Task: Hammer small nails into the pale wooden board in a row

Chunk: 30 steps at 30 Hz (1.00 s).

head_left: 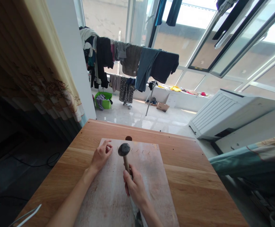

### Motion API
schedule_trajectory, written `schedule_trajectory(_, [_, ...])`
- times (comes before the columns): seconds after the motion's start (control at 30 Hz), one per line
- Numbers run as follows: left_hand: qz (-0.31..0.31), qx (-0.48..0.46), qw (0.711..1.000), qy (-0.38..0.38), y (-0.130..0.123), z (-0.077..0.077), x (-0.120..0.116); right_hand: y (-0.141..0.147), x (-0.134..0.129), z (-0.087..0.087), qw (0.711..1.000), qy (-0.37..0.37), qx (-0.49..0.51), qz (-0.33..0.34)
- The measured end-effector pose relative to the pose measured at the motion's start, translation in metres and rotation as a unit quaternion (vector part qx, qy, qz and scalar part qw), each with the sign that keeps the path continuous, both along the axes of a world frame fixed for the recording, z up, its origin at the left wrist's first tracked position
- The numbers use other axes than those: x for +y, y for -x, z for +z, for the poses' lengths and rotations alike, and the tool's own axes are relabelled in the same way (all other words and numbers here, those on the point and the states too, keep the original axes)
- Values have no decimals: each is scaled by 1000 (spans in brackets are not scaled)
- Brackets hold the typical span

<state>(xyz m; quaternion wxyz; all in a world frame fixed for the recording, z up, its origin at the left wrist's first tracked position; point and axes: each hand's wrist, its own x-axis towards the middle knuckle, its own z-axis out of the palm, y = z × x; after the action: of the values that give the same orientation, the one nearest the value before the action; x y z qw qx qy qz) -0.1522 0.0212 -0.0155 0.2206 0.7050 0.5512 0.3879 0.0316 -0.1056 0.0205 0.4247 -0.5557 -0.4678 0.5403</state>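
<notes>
My right hand (135,186) is wrapped round the light brown handle of a hammer (124,149), whose rounded black head is raised over the far part of a worn, whitish wooden board (114,195). Several thin nails (143,151) stick up in a row near the board's far edge, to the right of the hammer head. At the board's far left corner rests my left hand (102,155), its fingers loosely bent and apart, with nothing visible in them. Partly hidden below my right wrist is a dark and grey object (137,217) that I cannot make out.
The board lies on a brown wooden table (194,189) with a round hole (128,138) near its far edge. Beyond are a clothes rack with laundry (130,60), a green basket (106,103) and a white appliance (232,110). A curtain (33,63) hangs at left.
</notes>
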Motion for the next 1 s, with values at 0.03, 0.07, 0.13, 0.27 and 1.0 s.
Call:
schedule_trajectory(0.03, [1,-8,1000,4,0,0,0,6,8,6,1000,0,3,4])
schedule_trajectory(0.07, [1,-14,1000,8,-1,1,0,12,16,11,1000,-2,7,9])
schedule_trajectory(0.13, [1,-16,1000,11,-1,1,-1,22,30,16,1000,-7,11,17])
schedule_trajectory(0.27, [14,-6,1000,15,0,0,-1,34,46,12,1000,-6,15,25])
schedule_trajectory(1.0, [3,7,999,-40,0,1,0,-26,-51,-24,966,124,99,-203])
